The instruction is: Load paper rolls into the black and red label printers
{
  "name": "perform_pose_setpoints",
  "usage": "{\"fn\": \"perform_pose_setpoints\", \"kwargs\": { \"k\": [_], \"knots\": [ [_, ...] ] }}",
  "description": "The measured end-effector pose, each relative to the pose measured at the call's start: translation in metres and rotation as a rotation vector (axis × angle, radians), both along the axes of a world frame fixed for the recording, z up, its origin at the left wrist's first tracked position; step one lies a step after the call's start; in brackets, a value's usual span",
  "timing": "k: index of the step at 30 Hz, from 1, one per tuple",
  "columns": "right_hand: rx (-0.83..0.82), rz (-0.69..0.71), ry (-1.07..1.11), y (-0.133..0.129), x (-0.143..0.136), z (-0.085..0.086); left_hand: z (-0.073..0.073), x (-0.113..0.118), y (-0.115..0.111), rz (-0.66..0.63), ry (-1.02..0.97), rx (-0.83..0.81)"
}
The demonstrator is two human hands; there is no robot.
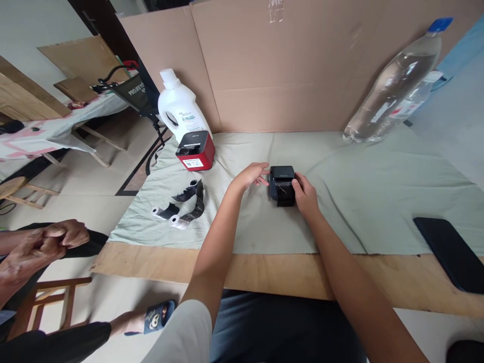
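Observation:
A small black portable receipt printer (pixel 283 173) lies on the green cloth in front of me. A strip of shiny black paper (pixel 285 194) hangs out of its near side. My right hand (pixel 305 196) grips the printer's right side, thumb on the front edge by the strip and fingers along the side. On the other side, my left hand (pixel 252 176) has its fingers stretched out and apart, tips close to the printer's left edge; whether they touch it I cannot tell. Several small paper rolls (pixel 177 222) with loose black ends lie to the left.
A red and black box-shaped printer (pixel 204 154) stands before a white detergent bottle (pixel 184 108) at the back left. Clear plastic bottles (pixel 401 75) lean at the back right, beside a cardboard wall (pixel 287 65). A black phone (pixel 451 252) lies right. Another person's hands (pixel 49 247) are at left.

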State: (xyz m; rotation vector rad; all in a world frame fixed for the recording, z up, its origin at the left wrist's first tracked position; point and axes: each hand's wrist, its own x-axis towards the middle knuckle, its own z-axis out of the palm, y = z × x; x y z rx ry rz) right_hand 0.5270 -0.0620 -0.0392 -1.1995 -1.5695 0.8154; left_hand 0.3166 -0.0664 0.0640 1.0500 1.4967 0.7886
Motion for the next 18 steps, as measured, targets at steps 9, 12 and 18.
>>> {"fn": "perform_pose_setpoints", "kwargs": {
  "k": [9,12,18],
  "knots": [
    [0.005,0.002,-0.048,0.0,0.001,0.002,-0.031,0.001,0.011,0.04,0.11,0.251],
    [0.013,-0.009,-0.066,0.001,0.001,0.0,-0.045,0.006,0.013,0.04,0.222,0.384],
    [0.036,-0.026,-0.112,0.004,0.0,0.0,-0.047,0.013,0.006,0.019,0.405,0.464]
  ]
}}
